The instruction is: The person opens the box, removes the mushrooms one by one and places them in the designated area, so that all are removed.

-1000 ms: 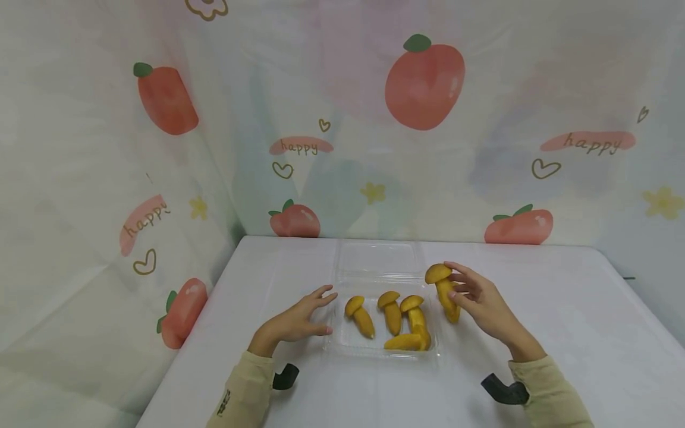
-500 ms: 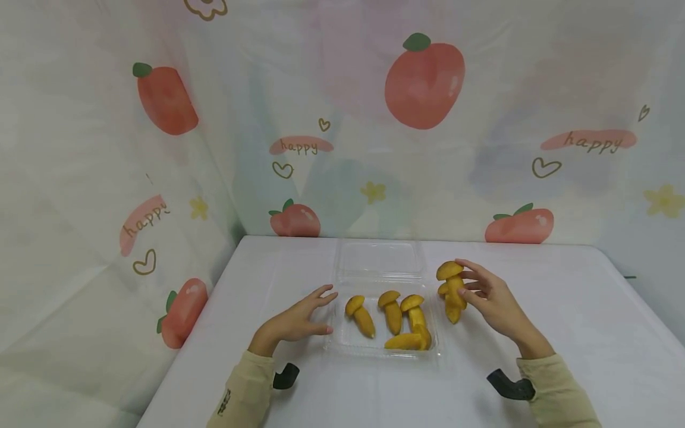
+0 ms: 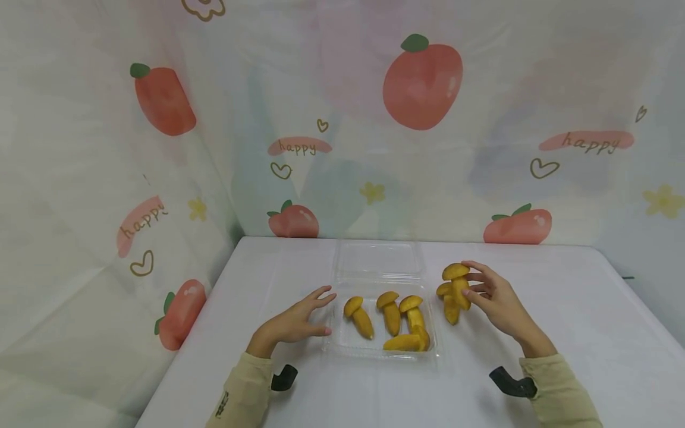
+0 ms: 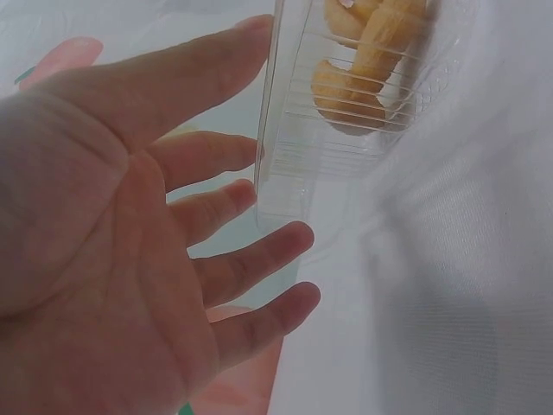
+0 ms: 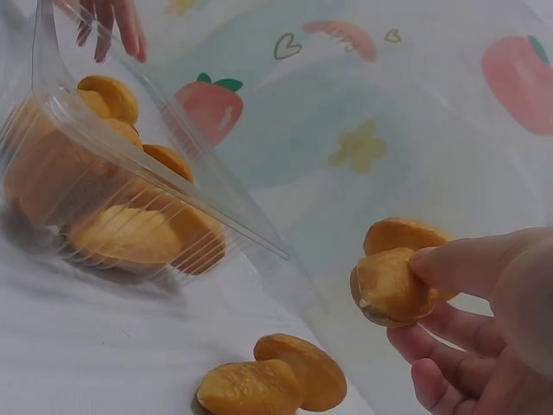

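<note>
Box (image 3: 357,350), clear plastic, x1, on white counter (image 3: 302,401), 1 lid (image 3: 380,260) open at its 12 o'clock. 4 of 6 yellow mushrooms (image 3: 392,317) inside: 1 at 9, 1 approx. mid, 1 at 3, 1 near 4–5. Loose mushroom (image 3: 449,310), x1, on counter just outside box's 3 o'clock. R hand (image 3: 496,304): fingers pinching 1 held mushroom (image 3: 458,286), betw. box's 2 & 3. L hand (image 3: 297,318) at 9: fingers spread by box edge, contact unclear.

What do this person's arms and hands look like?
The left hand and right hand are bare. The left sleeve and right sleeve are beige, the left with a dark marking. A black bent piece juts inward beside each sleeve.
</note>
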Available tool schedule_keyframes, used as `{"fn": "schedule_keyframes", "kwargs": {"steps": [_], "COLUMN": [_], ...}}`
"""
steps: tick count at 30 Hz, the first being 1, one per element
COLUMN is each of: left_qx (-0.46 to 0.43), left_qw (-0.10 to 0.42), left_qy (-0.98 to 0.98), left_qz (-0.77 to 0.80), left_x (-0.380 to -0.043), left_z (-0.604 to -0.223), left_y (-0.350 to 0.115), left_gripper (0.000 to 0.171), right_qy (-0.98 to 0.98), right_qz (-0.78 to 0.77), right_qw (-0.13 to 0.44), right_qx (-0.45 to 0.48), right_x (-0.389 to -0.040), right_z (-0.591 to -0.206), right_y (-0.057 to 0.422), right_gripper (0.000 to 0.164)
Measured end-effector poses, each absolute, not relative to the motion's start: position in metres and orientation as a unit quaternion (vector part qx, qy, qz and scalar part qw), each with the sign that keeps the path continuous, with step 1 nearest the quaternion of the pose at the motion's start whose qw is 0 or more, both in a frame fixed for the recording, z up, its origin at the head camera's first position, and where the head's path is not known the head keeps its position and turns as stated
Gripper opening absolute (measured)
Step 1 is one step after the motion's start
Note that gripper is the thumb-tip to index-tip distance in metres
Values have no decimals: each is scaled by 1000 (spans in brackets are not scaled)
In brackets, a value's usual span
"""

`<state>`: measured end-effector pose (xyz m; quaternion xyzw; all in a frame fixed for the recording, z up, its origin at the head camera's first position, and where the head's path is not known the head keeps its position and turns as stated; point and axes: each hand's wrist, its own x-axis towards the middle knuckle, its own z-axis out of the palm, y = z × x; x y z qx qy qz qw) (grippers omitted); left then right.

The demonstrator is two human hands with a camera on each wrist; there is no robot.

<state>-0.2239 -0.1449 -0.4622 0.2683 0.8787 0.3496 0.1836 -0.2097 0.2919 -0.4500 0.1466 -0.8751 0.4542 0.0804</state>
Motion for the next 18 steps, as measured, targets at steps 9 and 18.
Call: {"fn": "schedule_keyframes", "kwargs": {"steps": [9,18], "left_qx": [265,266], "left_qw": [183,181], "left_qy": [880,880], "left_qz": [349,348], "left_x": [-225,-224], "left_z": [-463,-463], "left_y": [-145,-145], "left_gripper": [78,78], "right_qy": [-886,-894], "right_qz": [447,436], "right_qw": [55,41], "right_qx": [106,94], "right_x": [-214,-215], "right_z": [-458,-465], "right_y": [300,311], "right_gripper": [61,61]}}
